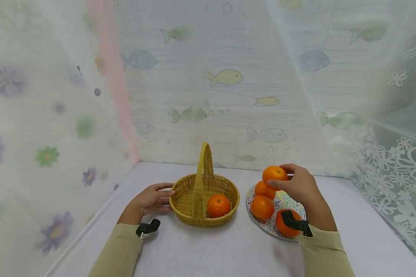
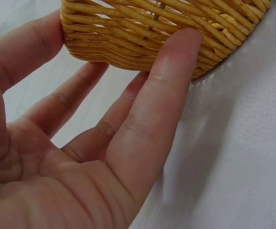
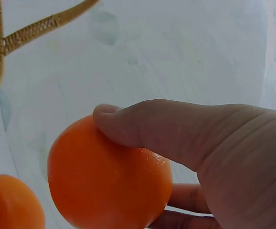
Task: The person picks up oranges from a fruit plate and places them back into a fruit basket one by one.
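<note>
My right hand (image 1: 299, 182) grips an orange (image 1: 274, 177) between thumb and fingers, raised over a speckled, multicoloured plate (image 1: 280, 198). In the right wrist view the thumb (image 3: 143, 121) lies across the top of that orange (image 3: 107, 176). Three more oranges are on the plate, among them one at its front (image 1: 285, 227), partly hidden by the wrist strap. At the left end of a yellow wicker basket (image 1: 188, 219), my left hand (image 1: 152, 200) touches the side with fairly straight fingers. The left wrist view has a fingertip (image 2: 183, 43) against the weave. One orange (image 1: 218, 206) sits inside the basket.
The basket's tall arched handle (image 1: 198, 184) rises over its middle. White cloth (image 1: 201, 254) covers the table. Sheer curtains with fish and flower prints (image 1: 225, 77) hang behind and at both sides. Each wrist wears a black camera strap (image 1: 148, 227).
</note>
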`<state>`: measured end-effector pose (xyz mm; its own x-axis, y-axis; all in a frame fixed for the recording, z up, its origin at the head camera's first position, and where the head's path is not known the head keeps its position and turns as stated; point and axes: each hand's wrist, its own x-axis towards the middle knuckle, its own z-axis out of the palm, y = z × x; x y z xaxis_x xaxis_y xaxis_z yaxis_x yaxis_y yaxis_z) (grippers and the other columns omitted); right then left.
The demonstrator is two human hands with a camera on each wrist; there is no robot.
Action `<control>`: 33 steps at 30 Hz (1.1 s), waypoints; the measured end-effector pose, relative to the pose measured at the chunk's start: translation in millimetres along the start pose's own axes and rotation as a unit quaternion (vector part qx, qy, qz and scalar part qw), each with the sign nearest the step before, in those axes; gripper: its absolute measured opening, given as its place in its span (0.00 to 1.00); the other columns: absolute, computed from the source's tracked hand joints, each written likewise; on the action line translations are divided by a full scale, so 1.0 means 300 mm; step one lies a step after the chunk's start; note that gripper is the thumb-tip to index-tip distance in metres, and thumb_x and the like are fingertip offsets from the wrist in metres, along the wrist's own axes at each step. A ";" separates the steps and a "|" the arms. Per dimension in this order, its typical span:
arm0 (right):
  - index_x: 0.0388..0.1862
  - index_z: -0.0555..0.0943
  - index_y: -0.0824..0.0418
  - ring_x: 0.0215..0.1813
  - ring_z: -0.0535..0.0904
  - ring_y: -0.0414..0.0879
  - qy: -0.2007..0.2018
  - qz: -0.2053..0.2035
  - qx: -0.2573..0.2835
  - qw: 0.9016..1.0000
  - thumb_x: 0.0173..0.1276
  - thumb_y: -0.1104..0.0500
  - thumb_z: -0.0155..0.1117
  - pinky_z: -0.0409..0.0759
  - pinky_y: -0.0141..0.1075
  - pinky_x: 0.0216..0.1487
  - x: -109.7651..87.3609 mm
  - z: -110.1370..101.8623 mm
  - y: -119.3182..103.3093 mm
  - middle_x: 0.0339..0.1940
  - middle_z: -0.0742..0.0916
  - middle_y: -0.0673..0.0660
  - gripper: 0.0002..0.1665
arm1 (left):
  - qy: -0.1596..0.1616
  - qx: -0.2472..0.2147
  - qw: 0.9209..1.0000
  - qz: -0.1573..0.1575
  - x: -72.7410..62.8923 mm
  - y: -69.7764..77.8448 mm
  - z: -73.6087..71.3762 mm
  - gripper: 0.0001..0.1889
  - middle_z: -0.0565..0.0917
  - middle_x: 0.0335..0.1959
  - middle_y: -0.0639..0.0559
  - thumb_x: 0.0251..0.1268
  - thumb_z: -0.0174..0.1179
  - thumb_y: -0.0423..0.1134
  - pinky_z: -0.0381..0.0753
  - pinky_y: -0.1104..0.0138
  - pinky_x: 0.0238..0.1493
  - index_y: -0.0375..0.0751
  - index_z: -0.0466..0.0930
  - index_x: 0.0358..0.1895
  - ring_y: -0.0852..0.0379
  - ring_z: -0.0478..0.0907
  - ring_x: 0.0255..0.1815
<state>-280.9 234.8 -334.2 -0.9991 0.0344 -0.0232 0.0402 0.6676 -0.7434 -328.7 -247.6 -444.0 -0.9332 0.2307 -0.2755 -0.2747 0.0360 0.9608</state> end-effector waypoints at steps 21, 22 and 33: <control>0.73 0.74 0.57 0.56 0.84 0.56 -0.016 -0.071 -0.020 0.997 0.58 0.37 0.79 0.87 0.48 0.52 0.083 0.131 -0.075 0.60 0.86 0.62 0.49 | -0.013 -0.008 1.000 0.001 -0.002 -0.001 0.003 0.32 0.80 0.64 0.39 0.74 0.64 0.40 0.88 0.49 0.53 0.39 0.66 0.77 0.47 0.86 0.56; 0.73 0.75 0.57 0.56 0.84 0.56 -0.017 -0.076 -0.027 0.997 0.58 0.38 0.79 0.87 0.48 0.53 0.089 0.136 -0.080 0.61 0.85 0.61 0.48 | -0.015 -0.008 1.000 0.002 -0.002 -0.002 0.004 0.32 0.80 0.64 0.39 0.74 0.64 0.40 0.88 0.49 0.53 0.39 0.65 0.77 0.47 0.86 0.56; 0.72 0.76 0.57 0.56 0.83 0.54 -0.038 -0.105 -0.042 0.993 0.58 0.41 0.80 0.86 0.45 0.50 0.119 0.207 -0.146 0.62 0.85 0.58 0.46 | -0.020 -0.007 1.000 0.000 0.000 -0.002 -0.008 0.33 0.81 0.63 0.41 0.74 0.65 0.40 0.88 0.49 0.54 0.38 0.65 0.77 0.47 0.86 0.56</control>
<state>-318.9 160.6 -343.8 -0.9831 -0.1675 0.0737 -0.1725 0.7135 -0.6791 -329.1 -249.8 -444.7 -0.9230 0.2701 -0.2740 -0.2786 0.0222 0.9602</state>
